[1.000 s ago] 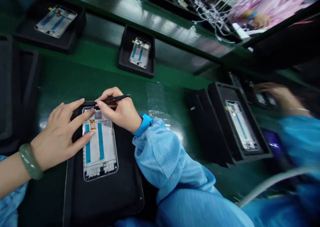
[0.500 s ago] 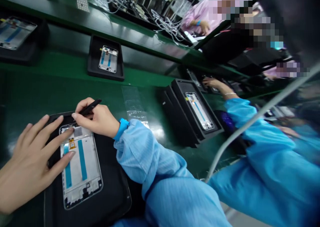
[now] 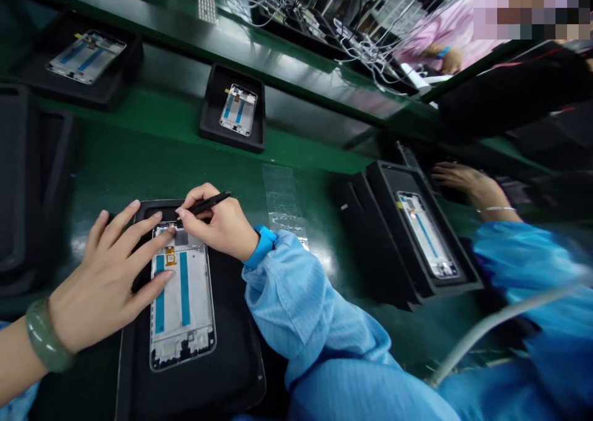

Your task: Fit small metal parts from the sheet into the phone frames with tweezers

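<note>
A phone frame (image 3: 199, 304) with two blue strips and an orange flex piece lies on a black foam tray (image 3: 236, 353). Over its upper left part my left hand (image 3: 111, 266) is spread, the index fingertip resting near the top and the thumb above the left blue strip. My right hand (image 3: 222, 223) pinches a slim black pen-like tool (image 3: 210, 204) at the frame's top edge. Its tip is hidden by the fingers, so I cannot see exactly what it touches.
Another phone frame sits in a small black tray (image 3: 206, 125) behind, one more in a tray (image 3: 111, 87) at far left. Stacked black trays (image 3: 384, 236) hold a frame at right. A clear plastic strip (image 3: 282, 192) lies mid-table. A co-worker's hand (image 3: 472, 186) reaches in at right.
The view has shifted, so the whole scene sits further right, and stacked trays now show at the left edge. Both my hands keep nearly the same pose on the phone frame.
</note>
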A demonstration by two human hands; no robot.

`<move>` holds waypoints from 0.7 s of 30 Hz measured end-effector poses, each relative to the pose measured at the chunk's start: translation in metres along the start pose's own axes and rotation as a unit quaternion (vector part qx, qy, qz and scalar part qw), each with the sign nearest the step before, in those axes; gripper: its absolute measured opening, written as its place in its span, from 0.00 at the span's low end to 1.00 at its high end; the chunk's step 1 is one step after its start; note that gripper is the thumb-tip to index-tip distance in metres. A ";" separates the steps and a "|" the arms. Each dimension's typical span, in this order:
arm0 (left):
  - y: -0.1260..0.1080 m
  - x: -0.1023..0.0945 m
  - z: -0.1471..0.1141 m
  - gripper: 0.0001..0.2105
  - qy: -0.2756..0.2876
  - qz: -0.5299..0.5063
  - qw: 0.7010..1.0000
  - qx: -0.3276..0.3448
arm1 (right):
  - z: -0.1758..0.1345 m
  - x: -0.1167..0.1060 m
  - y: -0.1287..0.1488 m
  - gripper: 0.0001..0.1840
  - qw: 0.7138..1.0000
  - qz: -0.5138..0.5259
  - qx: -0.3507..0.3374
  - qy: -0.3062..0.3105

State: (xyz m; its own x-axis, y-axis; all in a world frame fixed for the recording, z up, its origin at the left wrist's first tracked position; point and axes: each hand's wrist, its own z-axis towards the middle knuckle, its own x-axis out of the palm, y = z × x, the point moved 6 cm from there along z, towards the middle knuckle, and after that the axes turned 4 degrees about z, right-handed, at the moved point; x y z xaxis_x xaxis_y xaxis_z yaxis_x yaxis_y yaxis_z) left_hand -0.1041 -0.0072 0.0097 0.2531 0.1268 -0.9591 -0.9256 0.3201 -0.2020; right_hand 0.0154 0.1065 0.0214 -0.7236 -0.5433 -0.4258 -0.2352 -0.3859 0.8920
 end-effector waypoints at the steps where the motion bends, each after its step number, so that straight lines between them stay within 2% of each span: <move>1: 0.000 0.000 0.000 0.24 0.001 0.002 1.000 0.001 | 0.000 0.001 0.003 0.06 1.000 -0.013 -0.019 0.003; 5: 0.000 0.000 0.000 0.24 0.000 0.004 1.000 0.003 | -0.003 0.004 0.010 0.05 0.995 -0.070 -0.068 0.015; 10: 0.001 0.000 -0.001 0.24 0.006 0.000 1.000 -0.003 | -0.002 -0.001 -0.003 0.08 1.000 0.009 0.013 -0.007; 12: 0.000 0.000 0.000 0.24 0.007 -0.001 1.000 -0.003 | -0.001 -0.002 -0.006 0.09 0.999 0.024 0.020 -0.008; 17: -0.001 0.000 0.000 0.25 0.012 -0.006 1.000 -0.009 | -0.001 0.001 -0.002 0.08 0.999 0.037 -0.007 -0.010; 21: 0.000 0.001 0.000 0.26 0.015 -0.011 1.000 -0.009 | 0.000 0.005 0.003 0.06 0.999 -0.007 -0.035 -0.002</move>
State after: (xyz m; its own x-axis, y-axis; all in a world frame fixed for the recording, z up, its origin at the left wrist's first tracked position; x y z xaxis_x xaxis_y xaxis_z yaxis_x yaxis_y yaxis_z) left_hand -0.1038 -0.0075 0.0088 0.2651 0.0917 -0.9598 -0.9247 0.3062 -0.2261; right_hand 0.0112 0.1023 0.0222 -0.7236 -0.5337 -0.4377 -0.1995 -0.4453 0.8728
